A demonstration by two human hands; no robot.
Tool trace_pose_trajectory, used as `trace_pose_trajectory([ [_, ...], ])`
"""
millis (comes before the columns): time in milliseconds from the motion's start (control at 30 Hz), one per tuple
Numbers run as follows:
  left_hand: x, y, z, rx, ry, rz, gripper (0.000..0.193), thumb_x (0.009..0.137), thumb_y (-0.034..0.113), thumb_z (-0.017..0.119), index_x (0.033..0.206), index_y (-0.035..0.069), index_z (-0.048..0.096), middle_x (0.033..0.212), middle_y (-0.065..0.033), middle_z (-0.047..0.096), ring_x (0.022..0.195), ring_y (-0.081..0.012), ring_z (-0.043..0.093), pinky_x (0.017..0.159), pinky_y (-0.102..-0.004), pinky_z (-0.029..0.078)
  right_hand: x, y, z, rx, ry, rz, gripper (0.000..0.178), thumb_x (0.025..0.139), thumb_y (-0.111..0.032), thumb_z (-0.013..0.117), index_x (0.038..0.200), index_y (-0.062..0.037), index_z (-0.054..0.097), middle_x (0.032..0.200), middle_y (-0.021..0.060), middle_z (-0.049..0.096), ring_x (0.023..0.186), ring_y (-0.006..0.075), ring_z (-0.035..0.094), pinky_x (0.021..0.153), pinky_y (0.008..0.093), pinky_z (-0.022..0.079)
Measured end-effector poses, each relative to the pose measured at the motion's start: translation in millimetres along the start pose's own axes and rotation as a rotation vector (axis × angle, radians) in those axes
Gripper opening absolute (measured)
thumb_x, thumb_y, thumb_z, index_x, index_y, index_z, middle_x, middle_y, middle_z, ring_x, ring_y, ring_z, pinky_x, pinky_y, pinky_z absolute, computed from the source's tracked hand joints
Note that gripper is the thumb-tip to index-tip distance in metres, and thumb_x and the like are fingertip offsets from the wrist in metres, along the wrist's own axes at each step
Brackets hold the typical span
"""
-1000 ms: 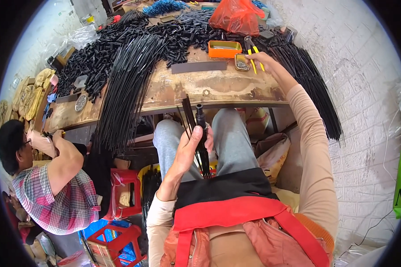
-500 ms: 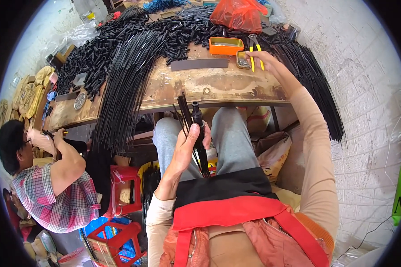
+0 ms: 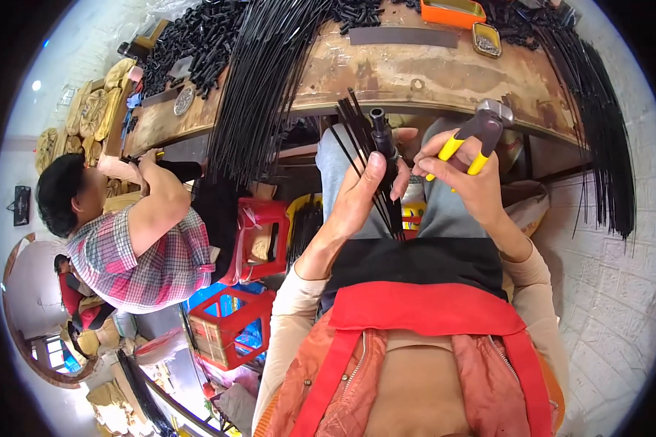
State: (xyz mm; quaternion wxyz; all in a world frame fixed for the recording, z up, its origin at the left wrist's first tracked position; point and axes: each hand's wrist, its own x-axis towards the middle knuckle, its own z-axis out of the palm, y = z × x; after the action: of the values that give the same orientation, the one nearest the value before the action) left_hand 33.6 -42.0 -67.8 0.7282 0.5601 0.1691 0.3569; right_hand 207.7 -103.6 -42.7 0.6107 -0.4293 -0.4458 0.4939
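My left hand (image 3: 357,191) is wrapped around a bunch of thin black rods (image 3: 352,124) and a black tubular handle piece (image 3: 378,130). They stand upright over my lap, just off the table's front edge. Close beside it on the right, my right hand (image 3: 472,182) holds pincers (image 3: 493,122) with yellow grips, their metal head pointing up and away. The thumb and fingertips of that hand are pinched together near the handle piece; whether something tiny is between them, I cannot make out.
On the wooden table (image 3: 415,73) lie a dark flat strip (image 3: 403,36), an orange box (image 3: 450,14) and a small tin (image 3: 475,38) of metal bits. Long black rods (image 3: 266,87) overhang its edge, with more (image 3: 605,146) at right. A co-worker (image 3: 149,251) sits left, near red stools (image 3: 266,226).
My right hand has lifted the pincers off the table beside the tin and brought them back over my lap next to my left hand. The view has shifted down and left.
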Motion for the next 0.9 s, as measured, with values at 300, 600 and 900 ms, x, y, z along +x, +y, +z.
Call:
trace_pose_trajectory([
  [300, -3, -1, 16, 0.058, -0.037, -0.027, 0.070, 0.099, 0.055, 0.037, 0.133, -0.006, 0.043, 0.077, -0.0003, 0.052, 0.072, -0.0098, 0.047, 0.076, -0.0274, 0.041, -7, 11, -6, 0.196, -0.064, -0.061, 0.015, 0.086, 0.004, 0.064, 0.099, 0.0018, 0.057, 0.088, 0.0118, 0.066, 0.081, 0.0188, 0.066, 0.083, 0.0345, 0.052],
  [600, -2, 3, 19, 0.065, -0.060, -0.015, 0.071, 0.099, 0.056, 0.037, 0.131, -0.007, 0.044, 0.073, 0.0000, 0.050, 0.070, -0.0096, 0.046, 0.069, -0.0262, 0.040, -10, 9, -5, 0.138, -0.050, -0.100, 0.016, 0.088, 0.003, 0.063, 0.103, 0.0025, 0.057, 0.094, 0.0127, 0.065, 0.085, 0.0178, 0.065, 0.077, 0.0322, 0.054],
  [900, -2, 1, 19, 0.087, -0.035, 0.017, 0.061, 0.102, 0.046, 0.038, 0.133, -0.006, 0.043, 0.072, 0.0012, 0.048, 0.070, -0.0087, 0.045, 0.068, -0.0257, 0.040, -7, 12, -3, 0.116, -0.126, -0.215, 0.014, 0.089, 0.005, 0.060, 0.101, 0.0041, 0.054, 0.088, 0.0144, 0.064, 0.067, 0.0266, 0.068, 0.072, 0.0345, 0.056],
])
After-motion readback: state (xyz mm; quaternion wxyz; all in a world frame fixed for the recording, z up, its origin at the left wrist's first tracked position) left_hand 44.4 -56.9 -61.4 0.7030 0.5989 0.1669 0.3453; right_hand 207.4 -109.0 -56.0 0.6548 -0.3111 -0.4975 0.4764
